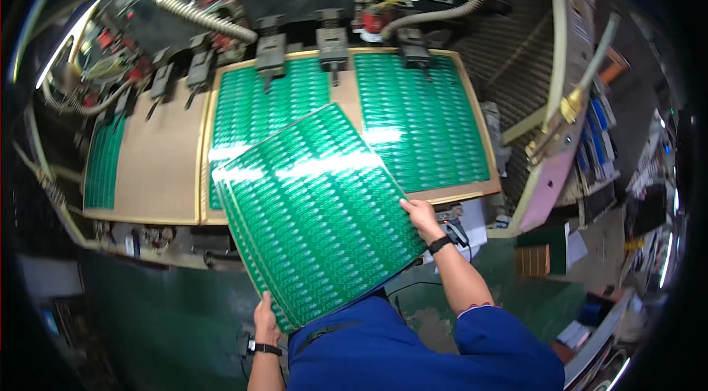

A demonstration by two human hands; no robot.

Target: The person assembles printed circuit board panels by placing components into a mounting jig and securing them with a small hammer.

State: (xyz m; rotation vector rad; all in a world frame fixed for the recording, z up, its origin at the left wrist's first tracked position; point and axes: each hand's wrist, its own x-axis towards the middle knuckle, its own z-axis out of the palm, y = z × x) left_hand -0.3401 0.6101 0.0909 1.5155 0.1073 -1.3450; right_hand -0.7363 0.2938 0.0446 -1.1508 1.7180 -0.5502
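Note:
A large green circuit board panel [317, 232], patterned with rows of small pale marks, is tilted in front of my body. My left hand [266, 322] grips its lower left edge, the fingers mostly hidden beneath it. At the right edge my right hand [422, 218] is closed on the same panel, thumb on top. The panel's far corner overlaps the bed of the machine, where a green panel [273, 96] lies left of the middle and another green panel [420, 125] lies to the right. Bright reflections run across all three.
Brown backing board [158, 162] shows on the machine bed's left section, with a narrow green panel [105, 166] at its far left. Several black clamps [271, 55] line the back edge. Ribbed hoses [195, 15] hang above. A pale metal post [557, 59] stands at the right.

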